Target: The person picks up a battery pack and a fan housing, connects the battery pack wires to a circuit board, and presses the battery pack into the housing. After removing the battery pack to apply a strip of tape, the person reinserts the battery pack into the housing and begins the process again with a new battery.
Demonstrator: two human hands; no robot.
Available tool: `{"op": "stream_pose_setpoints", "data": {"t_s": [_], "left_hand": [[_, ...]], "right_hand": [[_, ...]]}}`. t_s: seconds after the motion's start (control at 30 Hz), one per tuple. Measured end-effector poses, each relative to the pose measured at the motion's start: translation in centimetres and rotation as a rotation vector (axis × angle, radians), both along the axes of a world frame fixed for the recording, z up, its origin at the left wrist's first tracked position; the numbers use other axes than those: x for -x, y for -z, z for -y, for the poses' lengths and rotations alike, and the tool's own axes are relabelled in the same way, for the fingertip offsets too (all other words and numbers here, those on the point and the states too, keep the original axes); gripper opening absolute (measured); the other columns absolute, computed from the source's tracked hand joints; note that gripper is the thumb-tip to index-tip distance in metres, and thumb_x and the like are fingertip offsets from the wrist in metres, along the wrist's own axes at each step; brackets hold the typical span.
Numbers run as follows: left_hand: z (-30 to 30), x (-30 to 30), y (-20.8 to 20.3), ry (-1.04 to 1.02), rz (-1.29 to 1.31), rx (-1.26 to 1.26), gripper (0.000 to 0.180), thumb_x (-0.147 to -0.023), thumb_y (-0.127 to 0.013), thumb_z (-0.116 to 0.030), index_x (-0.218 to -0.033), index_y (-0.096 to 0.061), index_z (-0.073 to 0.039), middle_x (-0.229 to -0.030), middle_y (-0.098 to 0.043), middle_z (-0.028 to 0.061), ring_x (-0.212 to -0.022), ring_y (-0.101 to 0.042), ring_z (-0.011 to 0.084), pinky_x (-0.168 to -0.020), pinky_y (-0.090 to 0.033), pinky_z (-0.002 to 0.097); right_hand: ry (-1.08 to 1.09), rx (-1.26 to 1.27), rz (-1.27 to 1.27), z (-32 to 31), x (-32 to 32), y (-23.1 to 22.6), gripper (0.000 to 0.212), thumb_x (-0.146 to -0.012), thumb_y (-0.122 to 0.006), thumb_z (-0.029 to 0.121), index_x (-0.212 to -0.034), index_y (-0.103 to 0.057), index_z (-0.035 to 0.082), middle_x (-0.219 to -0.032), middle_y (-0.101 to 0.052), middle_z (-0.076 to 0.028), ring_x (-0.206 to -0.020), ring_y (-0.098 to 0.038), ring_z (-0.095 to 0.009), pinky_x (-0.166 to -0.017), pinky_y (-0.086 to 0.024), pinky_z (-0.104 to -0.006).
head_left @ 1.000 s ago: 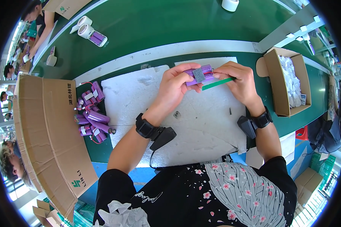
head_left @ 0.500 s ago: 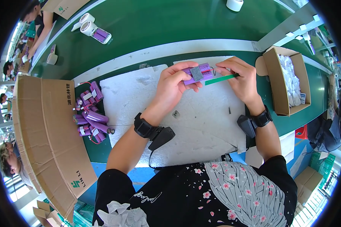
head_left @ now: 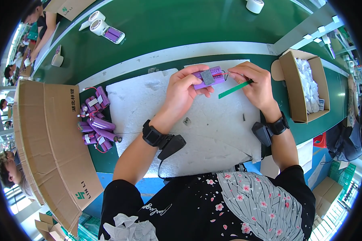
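My left hand (head_left: 182,88) is closed around a purple battery pack (head_left: 216,74) above the white foam sheet. A grey square pad (head_left: 207,77) sits on the pack's top face, and a red and a black wire (head_left: 225,74) come off its right end. My right hand (head_left: 255,83) is closed at that end, its fingertips by the wires; whether they pinch the wires I cannot tell. A flat green strip (head_left: 234,89) is held in the same hand, slanting down to the left below the pack.
Several purple battery packs (head_left: 102,123) lie piled left of the foam sheet (head_left: 140,100), beside a tall cardboard box (head_left: 56,140). At right stands an open carton (head_left: 293,86) of white pieces. Beyond a metal rail (head_left: 169,51), white rolls (head_left: 97,27) rest on a green surface.
The green strip has swung slightly lower, away from the pack, and the red wire shows more across the pack's top. White rolls beyond the rail have shifted right.
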State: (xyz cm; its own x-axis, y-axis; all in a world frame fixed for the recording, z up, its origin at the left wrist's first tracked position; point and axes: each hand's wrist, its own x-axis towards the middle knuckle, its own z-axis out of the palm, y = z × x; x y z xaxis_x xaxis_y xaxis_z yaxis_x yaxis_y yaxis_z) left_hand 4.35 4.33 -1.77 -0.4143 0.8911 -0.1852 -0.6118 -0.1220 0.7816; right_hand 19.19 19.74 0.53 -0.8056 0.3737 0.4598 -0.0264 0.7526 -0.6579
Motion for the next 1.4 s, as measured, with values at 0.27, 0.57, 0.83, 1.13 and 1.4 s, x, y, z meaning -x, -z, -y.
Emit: {"op": "stream_pose_setpoints", "data": {"t_s": [0.27, 0.57, 0.83, 1.13, 1.4], "left_hand": [[0.03, -0.08, 0.05, 0.014, -0.035, -0.001, 0.035, -0.08, -0.044, -0.001, -0.112, -0.057, 0.006, -0.1, -0.063, 0.0197, -0.075, -0.065, 0.0275, -0.065, -0.053, 0.0348], [0.1, -0.06, 0.1, 0.059, -0.089, 0.006, 0.037, -0.081, -0.045, -0.002, -0.115, -0.056, 0.005, -0.1, -0.064, 0.0192, -0.077, -0.065, 0.0279, -0.068, -0.053, 0.0338], [0.02, -0.22, -0.17, 0.058, -0.116, 0.033, 0.037, -0.081, -0.044, -0.003, -0.115, -0.056, 0.006, -0.099, -0.064, 0.0193, -0.077, -0.065, 0.028, -0.067, -0.052, 0.0338], [0.11, -0.01, -0.11, 0.065, -0.074, 0.006, 0.038, -0.08, -0.042, -0.002, -0.114, -0.056, 0.006, -0.1, -0.063, 0.0196, -0.077, -0.065, 0.0287, -0.069, -0.052, 0.0352], [0.07, -0.06, -0.05, 0.068, -0.072, 0.007, 0.038, -0.08, -0.042, -0.002, -0.114, -0.056, 0.006, -0.104, -0.062, 0.0203, -0.08, -0.064, 0.0294, -0.073, -0.053, 0.0368]], "right_hand": [[0.005, 0.015, 0.034, 0.14, 0.03, -0.14, 0.011, -0.077, -0.069, 0.001, -0.088, -0.067, 0.001, -0.081, -0.065, -0.009, -0.061, -0.056, -0.015, -0.053, -0.044, -0.0239], [-0.048, -0.035, 0.02, 0.11, 0.01, 0.15, 0.013, -0.075, -0.071, -0.001, -0.088, -0.067, 0.0, -0.082, -0.065, -0.01, -0.063, -0.059, -0.019, -0.054, -0.046, -0.0259], [-0.071, -0.051, 0.023, 0.09, -0.02, 0.34, 0.015, -0.075, -0.069, -0.003, -0.09, -0.068, 0.0, -0.084, -0.066, -0.012, -0.068, -0.063, -0.023, -0.058, -0.049, -0.0279], [-0.063, -0.004, 0.046, 0.32, 0.07, 0.06, 0.015, -0.076, -0.068, -0.003, -0.091, -0.067, -0.001, -0.085, -0.066, -0.012, -0.07, -0.063, -0.023, -0.06, -0.049, -0.0276], [-0.054, 0.021, 0.038, 0.27, 0.05, 0.0, 0.015, -0.077, -0.068, -0.003, -0.091, -0.068, 0.0, -0.084, -0.066, -0.01, -0.065, -0.059, -0.019, -0.056, -0.046, -0.0258]]}}
